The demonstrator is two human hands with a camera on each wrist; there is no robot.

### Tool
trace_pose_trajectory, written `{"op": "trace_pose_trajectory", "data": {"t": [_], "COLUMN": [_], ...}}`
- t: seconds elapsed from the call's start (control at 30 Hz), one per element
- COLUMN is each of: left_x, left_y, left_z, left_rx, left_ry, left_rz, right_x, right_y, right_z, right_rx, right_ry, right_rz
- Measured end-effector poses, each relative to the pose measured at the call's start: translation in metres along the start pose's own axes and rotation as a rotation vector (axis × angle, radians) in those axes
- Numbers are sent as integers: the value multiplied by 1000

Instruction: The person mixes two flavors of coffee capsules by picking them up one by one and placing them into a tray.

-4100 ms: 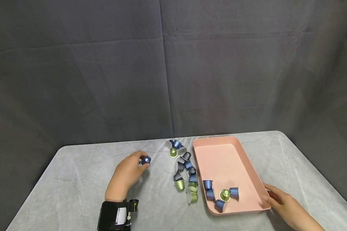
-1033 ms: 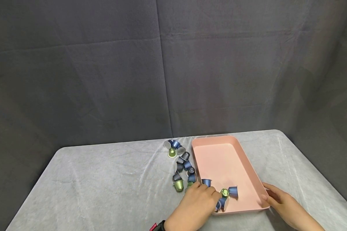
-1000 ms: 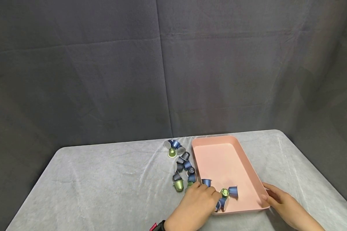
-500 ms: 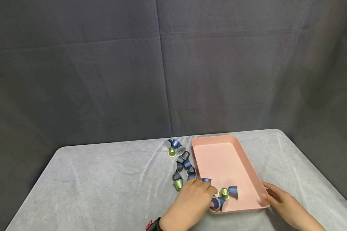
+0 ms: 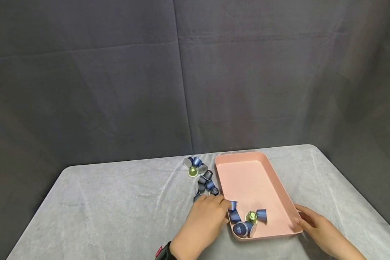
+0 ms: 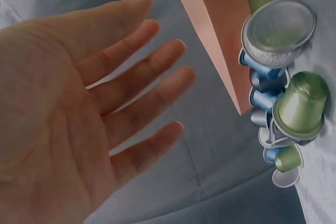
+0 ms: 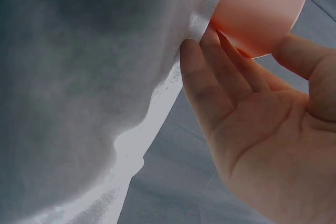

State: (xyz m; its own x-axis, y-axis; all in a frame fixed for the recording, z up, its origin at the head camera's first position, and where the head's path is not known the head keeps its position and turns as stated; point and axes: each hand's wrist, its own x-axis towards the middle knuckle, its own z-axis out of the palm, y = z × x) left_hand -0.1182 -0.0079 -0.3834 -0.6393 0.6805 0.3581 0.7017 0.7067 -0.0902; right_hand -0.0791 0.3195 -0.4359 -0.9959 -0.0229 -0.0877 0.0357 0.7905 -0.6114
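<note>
A pink tray (image 5: pixel 243 187) lies at the table's right, with several coffee capsules in its near left corner: blue ones (image 5: pixel 261 215) and a green one (image 5: pixel 251 216). My left hand (image 5: pixel 201 220) hovers by the tray's left wall, partly over the loose capsules. In the left wrist view its fingers are spread and nothing is in the palm; green capsules (image 6: pixel 302 103) stand out beyond the fingertips. My right hand (image 5: pixel 318 229) grips the tray's near right edge, thumb over the rim and fingers outside; the right wrist view shows the pink wall (image 7: pixel 262 14) between them.
Loose dark, blue and green capsules (image 5: pixel 200 187) lie in a line along the tray's left side, up to a small cluster (image 5: pixel 196 161) near the back edge. Grey cloth covers the table (image 5: pixel 117 202). A dark grey curtain (image 5: pixel 117 90) hangs behind.
My left hand carried a dark blue capsule from the left into the tray's near left corner, let it go, and has drawn back left. The right hand stays on the tray.
</note>
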Motion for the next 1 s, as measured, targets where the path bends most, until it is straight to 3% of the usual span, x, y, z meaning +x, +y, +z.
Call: {"op": "trace_pose_trajectory", "data": {"t": [0.6, 1.0], "left_x": [-8, -12], "left_y": [-38, -47], "left_z": [3, 11], "left_rx": [-94, -153], "left_ry": [-156, -123], "left_rz": [-224, -246], "right_x": [1, 1], "right_y": [1, 0], "right_z": [-1, -1], "right_rx": [0, 6], "right_ry": [-21, -21], "right_rz": [12, 16]}}
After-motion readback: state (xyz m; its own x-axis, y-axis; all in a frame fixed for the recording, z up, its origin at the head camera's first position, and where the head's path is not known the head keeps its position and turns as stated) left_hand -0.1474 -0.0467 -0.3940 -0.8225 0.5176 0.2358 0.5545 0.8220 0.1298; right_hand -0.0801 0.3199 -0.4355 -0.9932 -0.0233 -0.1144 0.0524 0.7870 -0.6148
